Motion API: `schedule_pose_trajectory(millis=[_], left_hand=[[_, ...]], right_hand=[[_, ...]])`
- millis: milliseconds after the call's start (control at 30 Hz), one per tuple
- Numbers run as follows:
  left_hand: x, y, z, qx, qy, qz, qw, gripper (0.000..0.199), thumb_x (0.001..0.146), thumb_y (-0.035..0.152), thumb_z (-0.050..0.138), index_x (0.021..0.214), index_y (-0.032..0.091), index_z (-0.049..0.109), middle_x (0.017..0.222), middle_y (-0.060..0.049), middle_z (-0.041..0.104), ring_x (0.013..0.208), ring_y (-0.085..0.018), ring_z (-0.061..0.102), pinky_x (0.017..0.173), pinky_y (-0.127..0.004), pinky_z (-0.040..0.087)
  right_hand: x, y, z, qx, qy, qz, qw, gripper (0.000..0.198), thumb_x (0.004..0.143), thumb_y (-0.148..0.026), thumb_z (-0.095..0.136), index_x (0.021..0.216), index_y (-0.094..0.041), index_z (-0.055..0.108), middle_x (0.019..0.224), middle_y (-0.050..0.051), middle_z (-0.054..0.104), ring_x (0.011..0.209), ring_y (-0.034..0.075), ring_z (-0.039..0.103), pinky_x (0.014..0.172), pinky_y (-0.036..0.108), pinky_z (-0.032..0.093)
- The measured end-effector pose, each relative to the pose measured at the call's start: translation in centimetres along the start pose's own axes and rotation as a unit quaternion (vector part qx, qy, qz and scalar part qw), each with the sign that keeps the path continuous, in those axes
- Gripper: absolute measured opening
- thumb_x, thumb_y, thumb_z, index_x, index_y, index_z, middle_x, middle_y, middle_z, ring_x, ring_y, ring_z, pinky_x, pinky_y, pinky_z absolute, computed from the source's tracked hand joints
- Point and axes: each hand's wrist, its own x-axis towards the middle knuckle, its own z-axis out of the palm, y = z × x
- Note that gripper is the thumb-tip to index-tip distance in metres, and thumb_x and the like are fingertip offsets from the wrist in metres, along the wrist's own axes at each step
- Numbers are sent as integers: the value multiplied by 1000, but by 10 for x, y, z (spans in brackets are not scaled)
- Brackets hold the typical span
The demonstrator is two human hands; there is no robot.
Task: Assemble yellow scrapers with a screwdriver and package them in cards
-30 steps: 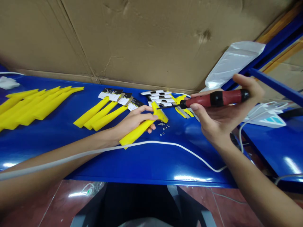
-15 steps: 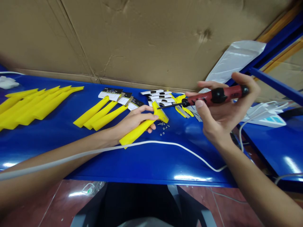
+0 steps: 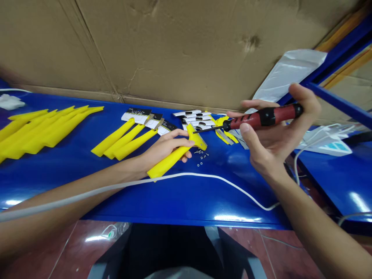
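Observation:
My left hand (image 3: 167,149) is closed round a yellow scraper (image 3: 167,162), whose wide head points away to the right above the blue table. In my right hand (image 3: 269,139) is a red and black screwdriver (image 3: 261,117), held between the fingers and thumb with its shaft level and pointing left. The screwdriver's tip meets the scraper's head, at what looks like a screw hole; the screw itself is too small to make out. Just below the head, several small screws and nuts (image 3: 201,155) lie loose on the table.
Yellow handles (image 3: 55,130) lie in a row at the left. Several yellow scrapers with black and white cards (image 3: 136,116) lie mid-table, beside a stack of white sleeves (image 3: 197,120) and yellow parts (image 3: 226,133). A white cable (image 3: 188,174) crosses in front; cardboard (image 3: 174,50) stands behind.
Hardly anything differs. The fingers of my right hand have shifted slightly at the screwdriver's end, and its handle has turned a little; the tip stays on the scraper.

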Motion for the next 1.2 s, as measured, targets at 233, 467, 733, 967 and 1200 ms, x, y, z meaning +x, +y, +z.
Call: schedule_pose_trajectory(millis=[233,467,733,967,1200], left_hand=[[1,0,0,36,-4,-12,999,33,93,34,77,122,26,63,83,0,75,84,-23,79,73,-30,62],[7,-6,-5,40,-8,1,999,35,94,36,78,123,27,62,84,1,76,80,-22,78,74,-31,63],[13,-11,-8,44,-5,9,999,36,94,37,78,125,28,62,92,-1,77,85,-23,79,74,-32,64],[11,-9,-7,51,-1,4,999,36,94,37,78,125,28,62,87,-1,77,82,-23,79,73,-33,64],[13,-11,-8,20,4,11,1000,35,91,36,82,118,26,62,101,-3,80,87,-23,79,74,-32,66]], right_hand=[[-6,14,-7,-8,54,22,998,73,80,-48,97,136,-38,51,139,2,60,99,25,83,83,45,74],[-3,4,-2,45,-14,6,999,88,76,-45,100,147,-42,48,128,0,68,121,32,80,85,50,75],[-5,3,-1,-28,48,16,998,68,80,-51,97,131,-36,55,136,2,56,90,21,82,78,44,73],[-3,-1,0,30,13,71,997,80,77,-56,97,138,-42,48,126,0,67,115,31,81,93,60,72],[-4,1,2,-24,22,10,999,79,75,-61,98,138,-42,56,111,-2,69,84,24,81,77,49,73]])
